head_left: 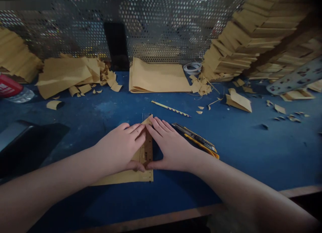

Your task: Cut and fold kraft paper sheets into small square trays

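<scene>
A sheet of brown paper [118, 178] lies on the blue table, with a clear ruler [148, 149] along its right edge. My left hand [120, 147] rests on the paper and the ruler's left side, fingers bent, thumb apart. My right hand [171, 145] touches the ruler's right side, its fingers stretched forward and thumb pointing left. The fingertips of both hands nearly meet near the ruler's top, where a corner of paper stands up. Just right of my right hand is a yellow and black utility knife [201, 139]. Part of the paper is hidden under my left hand.
A pencil [171, 108] lies beyond my hands. Behind it are folded brown sheets [161, 77], a tape roll [193, 68] and paper scraps [110, 79]. A dark phone [117, 45] leans on the mesh. Tall paper stacks [238, 38] stand right; a bottle [15, 90] lies left.
</scene>
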A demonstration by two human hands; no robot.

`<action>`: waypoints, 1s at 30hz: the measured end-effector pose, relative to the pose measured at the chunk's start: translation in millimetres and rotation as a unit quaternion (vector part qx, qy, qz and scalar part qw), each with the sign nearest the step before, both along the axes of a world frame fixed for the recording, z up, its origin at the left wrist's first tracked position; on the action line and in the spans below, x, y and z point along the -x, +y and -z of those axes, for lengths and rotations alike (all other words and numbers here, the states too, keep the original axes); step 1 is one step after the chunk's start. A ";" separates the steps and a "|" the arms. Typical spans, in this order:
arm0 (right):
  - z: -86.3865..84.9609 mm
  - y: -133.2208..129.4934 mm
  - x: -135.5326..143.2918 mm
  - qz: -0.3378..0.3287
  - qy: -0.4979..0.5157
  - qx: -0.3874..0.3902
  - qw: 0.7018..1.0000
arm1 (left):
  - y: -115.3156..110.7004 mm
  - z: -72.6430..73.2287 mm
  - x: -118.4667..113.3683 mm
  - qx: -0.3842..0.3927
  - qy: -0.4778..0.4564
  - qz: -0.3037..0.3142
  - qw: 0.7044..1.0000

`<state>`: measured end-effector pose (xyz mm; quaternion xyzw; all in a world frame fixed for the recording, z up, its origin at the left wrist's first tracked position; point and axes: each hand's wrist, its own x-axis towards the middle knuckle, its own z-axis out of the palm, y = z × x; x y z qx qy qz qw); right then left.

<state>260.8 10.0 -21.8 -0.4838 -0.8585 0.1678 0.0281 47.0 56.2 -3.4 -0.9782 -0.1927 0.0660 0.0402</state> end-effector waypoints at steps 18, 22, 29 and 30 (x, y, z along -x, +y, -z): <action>2.1 1.6 0.3 0.012 0.022 0.005 1.000 | 14.5 7.9 -1.5 0.076 -0.074 -0.012 0.994; 0.9 1.4 0.2 0.010 0.010 0.001 1.000 | 13.8 0.4 -2.2 0.053 -0.074 -0.005 0.996; 0.0 1.2 0.0 0.008 0.003 0.009 1.000 | 14.4 -1.8 -3.4 0.057 -0.089 -0.006 0.994; 0.3 1.3 -0.1 0.009 0.007 0.008 1.000 | 15.2 -0.8 -3.4 0.068 -0.092 -0.006 0.993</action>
